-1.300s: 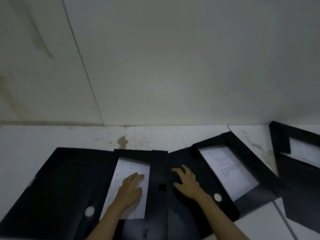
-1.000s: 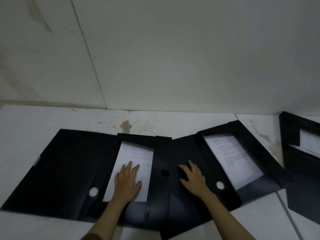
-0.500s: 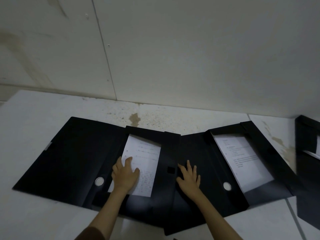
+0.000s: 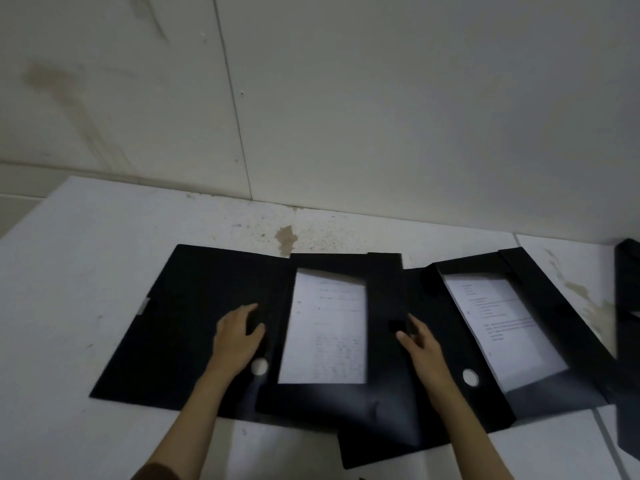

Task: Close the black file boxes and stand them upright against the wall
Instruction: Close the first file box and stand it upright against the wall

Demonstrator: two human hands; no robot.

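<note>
Two black file boxes lie open and flat on the white surface. The left file box (image 4: 180, 327) holds a white sheet of paper (image 4: 329, 327) in its tray. My left hand (image 4: 237, 336) rests on its spine strip, just left of the paper, above a round finger hole (image 4: 259, 367). My right hand (image 4: 417, 344) lies on the tray's right wall, fingers apart, where it overlaps the second file box (image 4: 540, 386). That second box holds a printed sheet (image 4: 502, 323). Neither hand grips anything that I can see.
A third open black file box (image 4: 628, 306) is cut off at the right edge. The pale panelled wall (image 4: 346, 116) rises just behind the boxes, with a brown stain (image 4: 286, 237) at its foot. The surface's left edge falls away at the far left.
My left hand slid off the paper leftwards onto the spine strip. My right hand shifted a little towards the left box's tray wall. The view tilted down and moved closer.
</note>
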